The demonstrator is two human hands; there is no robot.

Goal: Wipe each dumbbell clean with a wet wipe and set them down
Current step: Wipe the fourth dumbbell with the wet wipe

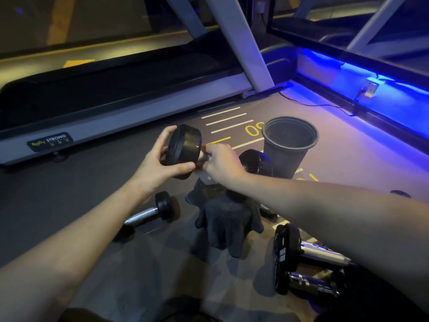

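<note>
Your left hand (160, 163) gripped the dumbbell (183, 151) by its head; your right hand (221, 165) pinched the wet wipe (205, 176) against its handle.

Grey side rail of the treadmill (130, 117), about 9 o'clock in the frame: a dark oblong plate (50, 141) fixed to it. White capitals read "STRONG"; left of that, a yellow-green looping word that looks like "body", not certain. A row of smaller marks beneath is too fine to read.

Grey rubber gym floor (348, 159), about 12 o'clock from the raised dumbbell: yellow painted numerals (253, 130) reading "30" or similar, part cut off by the dark round plastic bin (290, 147).

Black end plate of the chrome-handled dumbbell (282, 248) at 4 o'clock: pale printed lettering on its face, illegible.
</note>
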